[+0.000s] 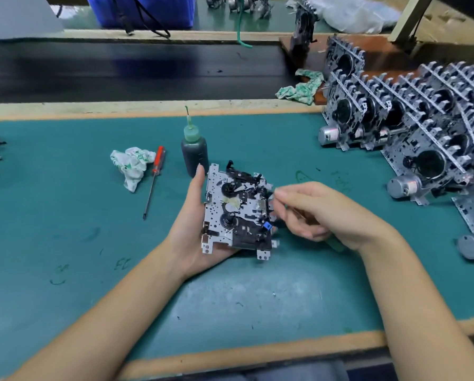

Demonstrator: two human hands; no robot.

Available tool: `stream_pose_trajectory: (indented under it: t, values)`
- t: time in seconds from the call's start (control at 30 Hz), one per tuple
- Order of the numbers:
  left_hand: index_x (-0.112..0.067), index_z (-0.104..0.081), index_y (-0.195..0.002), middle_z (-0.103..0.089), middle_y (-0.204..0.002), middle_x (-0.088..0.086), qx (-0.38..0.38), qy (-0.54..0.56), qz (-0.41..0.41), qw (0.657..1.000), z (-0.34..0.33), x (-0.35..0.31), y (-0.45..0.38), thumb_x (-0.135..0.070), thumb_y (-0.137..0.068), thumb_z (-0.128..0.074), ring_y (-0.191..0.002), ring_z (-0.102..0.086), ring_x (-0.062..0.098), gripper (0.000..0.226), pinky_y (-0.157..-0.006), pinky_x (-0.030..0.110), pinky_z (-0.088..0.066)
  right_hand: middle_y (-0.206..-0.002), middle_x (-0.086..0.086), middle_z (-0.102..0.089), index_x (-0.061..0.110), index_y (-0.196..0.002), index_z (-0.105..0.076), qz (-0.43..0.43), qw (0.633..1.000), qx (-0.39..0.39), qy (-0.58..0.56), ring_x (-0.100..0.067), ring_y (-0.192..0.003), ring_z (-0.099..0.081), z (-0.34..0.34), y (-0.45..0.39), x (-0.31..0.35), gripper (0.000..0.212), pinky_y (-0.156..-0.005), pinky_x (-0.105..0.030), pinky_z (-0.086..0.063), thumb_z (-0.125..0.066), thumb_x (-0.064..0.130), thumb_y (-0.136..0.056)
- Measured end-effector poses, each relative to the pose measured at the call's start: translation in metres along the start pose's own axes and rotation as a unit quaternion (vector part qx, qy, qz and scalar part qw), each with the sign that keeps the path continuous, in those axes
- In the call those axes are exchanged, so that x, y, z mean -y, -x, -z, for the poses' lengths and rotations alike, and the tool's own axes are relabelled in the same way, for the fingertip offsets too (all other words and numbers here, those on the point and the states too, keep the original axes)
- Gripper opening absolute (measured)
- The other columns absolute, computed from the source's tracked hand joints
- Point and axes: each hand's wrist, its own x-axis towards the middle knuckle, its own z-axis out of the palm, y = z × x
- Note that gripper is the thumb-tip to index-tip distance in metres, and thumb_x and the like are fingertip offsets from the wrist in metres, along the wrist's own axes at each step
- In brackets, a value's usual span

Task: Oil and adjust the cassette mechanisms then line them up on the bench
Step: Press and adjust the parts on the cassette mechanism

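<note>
A silver and black cassette mechanism (238, 213) lies face up in my left hand (187, 221), just above the green bench mat (65, 229); the thumb runs along its left edge. My right hand (326, 213) is at its right edge, fingers pinched by the upper right corner. A green handle (337, 246) sticks out under that palm; its tip is hidden. A dark oil bottle (194, 152) with a green nozzle stands upright just behind the mechanism.
A red-handled screwdriver (154, 177) and a crumpled cloth (131, 166) lie left of the bottle. Several finished mechanisms (422, 119) stand in rows at the right. Another cloth (301, 89) lies by a dark conveyor belt (120, 70) behind the bench.
</note>
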Motion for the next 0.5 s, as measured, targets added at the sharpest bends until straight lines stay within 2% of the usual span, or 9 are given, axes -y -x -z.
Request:
stream_pose_trajectory:
  t: [0.07,0.17,0.37,0.5]
  values:
    - [-0.008,-0.065,-0.120,-0.061,-0.128,0.016,-0.011,-0.007,0.004,1.000,0.0014,-0.0003,-0.0009,-0.076,-0.083,-0.031,-0.113,-0.062,0.029,0.084,-0.093,0.042,-0.052,-0.039,0.002,-0.042,0.020,-0.060,-0.056,-0.019,0.999,0.042,0.017,-0.007,-0.032,-0.021,-0.0002,0.0039,0.0019,0.039,-0.038,-0.013,-0.016,-0.046,0.039,-0.092]
    - [-0.008,-0.062,-0.125,-0.057,-0.132,0.017,-0.014,-0.014,0.011,1.000,0.0019,0.0002,-0.0019,-0.077,-0.085,-0.027,-0.121,-0.057,0.029,0.087,-0.099,0.042,-0.048,-0.038,0.002,-0.041,0.016,-0.058,-0.057,-0.037,0.998,0.043,0.036,-0.007,-0.031,-0.023,-0.0025,0.0046,0.0022,0.041,-0.037,-0.014,-0.018,-0.048,0.042,-0.089]
    - [-0.005,-0.061,-0.126,-0.054,-0.135,0.019,0.001,-0.004,0.014,1.000,0.0019,0.0012,-0.0010,-0.077,-0.085,-0.023,-0.124,-0.053,0.030,0.091,-0.105,0.042,-0.042,-0.034,0.006,-0.045,0.023,-0.048,-0.060,-0.052,0.996,0.057,0.040,-0.006,-0.029,-0.023,-0.0055,0.0045,0.0042,0.055,-0.037,-0.017,-0.020,-0.041,0.032,-0.098]
    - [-0.006,-0.062,-0.124,-0.054,-0.135,0.019,0.002,-0.005,0.013,1.000,0.0006,0.0024,-0.0010,-0.076,-0.086,-0.024,-0.124,-0.054,0.029,0.088,-0.105,0.041,-0.043,-0.038,0.002,-0.048,0.021,-0.052,-0.061,-0.056,0.996,0.057,0.026,-0.004,-0.029,-0.025,-0.0056,0.0054,0.0032,0.050,-0.035,-0.014,-0.023,-0.043,0.032,-0.097]
